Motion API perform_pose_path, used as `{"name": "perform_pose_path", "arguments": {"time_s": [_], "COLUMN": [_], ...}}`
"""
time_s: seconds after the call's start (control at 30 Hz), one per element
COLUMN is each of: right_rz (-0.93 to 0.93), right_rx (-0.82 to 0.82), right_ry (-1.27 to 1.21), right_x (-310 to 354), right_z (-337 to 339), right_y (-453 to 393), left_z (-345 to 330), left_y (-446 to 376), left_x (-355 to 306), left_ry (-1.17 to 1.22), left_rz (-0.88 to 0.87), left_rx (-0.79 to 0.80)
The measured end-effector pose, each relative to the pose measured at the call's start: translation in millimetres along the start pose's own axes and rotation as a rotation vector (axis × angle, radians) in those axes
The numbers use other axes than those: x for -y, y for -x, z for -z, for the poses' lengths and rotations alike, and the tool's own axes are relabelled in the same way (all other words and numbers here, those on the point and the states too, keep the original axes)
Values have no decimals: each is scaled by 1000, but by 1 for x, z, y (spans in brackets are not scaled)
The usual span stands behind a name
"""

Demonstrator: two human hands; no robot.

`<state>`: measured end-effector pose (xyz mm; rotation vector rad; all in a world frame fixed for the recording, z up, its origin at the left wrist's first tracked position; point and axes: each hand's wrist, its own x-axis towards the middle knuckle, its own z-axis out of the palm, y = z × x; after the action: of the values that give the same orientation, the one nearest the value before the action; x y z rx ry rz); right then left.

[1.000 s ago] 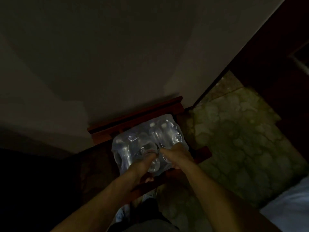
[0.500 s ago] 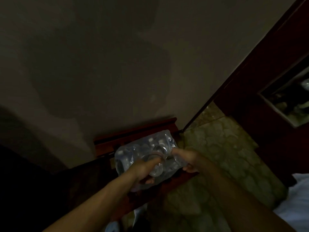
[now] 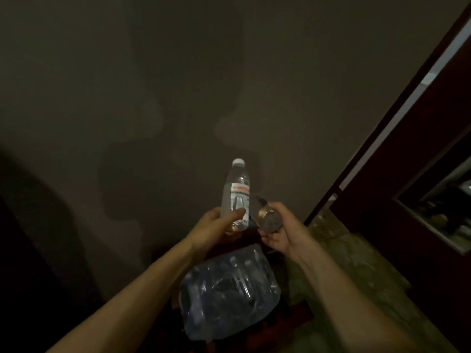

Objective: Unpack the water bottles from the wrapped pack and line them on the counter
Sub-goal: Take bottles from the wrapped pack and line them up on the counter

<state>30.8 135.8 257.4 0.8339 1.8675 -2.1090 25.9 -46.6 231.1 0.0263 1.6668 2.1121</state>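
The left hand point(image 3: 214, 229) is wrapped round the lower body of one bottle point(image 3: 235, 193), which stands nearly upright above the grip with its white cap at the top; the thumb crosses the front near the base. The right hand point(image 3: 281, 234) is curled round a second bottle point(image 3: 267, 217), which points away from the camera so that mostly its round base shows, just beside the first bottle. Below both grips, between the forearms, lies the pack point(image 3: 229, 294), its wrap loose and crumpled over the bottles left inside, resting on a dark red wooden stand point(image 3: 300, 308) whose shape is hard to make out in the dim light. No counter can be seen here, so where the line of bottles is to go cannot be told. The risk, as I judge it: the left grip sits low on a tall bottle, so a quick swing could tip it out of the fingers; the second bottle, held near its end, may slip; and the slack pack could slide off the stand if knocked.
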Motion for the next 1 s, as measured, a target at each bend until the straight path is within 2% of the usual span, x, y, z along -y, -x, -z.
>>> {"name": "perform_pose_path", "arguments": {"time_s": [0.13, 0.27, 0.37, 0.5, 0.57, 0.73, 0.83, 1.0], "right_rz": [153, 376, 444, 499, 514, 557, 586, 612], "right_rx": [221, 492, 612, 777, 862, 950, 1000, 1108], "right_ry": [-131, -151, -191, -220, -233, -246, -320, -341], "right_x": [27, 43, 50, 57, 65, 85, 87, 83], "right_z": [-10, -18, -28, -49, -60, -103, -133, -189], "right_y": [30, 68, 91, 113, 125, 159, 180, 206], "left_z": [-7, -17, -18, -19, -16, 1, 20, 71], "left_y": [26, 64, 95, 134, 153, 198, 222, 261], "left_x": [-50, -101, -125, -141, -149, -185, -212, -225], "left_ry": [-89, -171, -246, -193, -271, -391, -404, -372], "left_rz": [-173, -332, -429, -539, -582, -675, -714, -677], "left_rx": [-24, -38, -66, -201, -269, -370, -348, -347]}}
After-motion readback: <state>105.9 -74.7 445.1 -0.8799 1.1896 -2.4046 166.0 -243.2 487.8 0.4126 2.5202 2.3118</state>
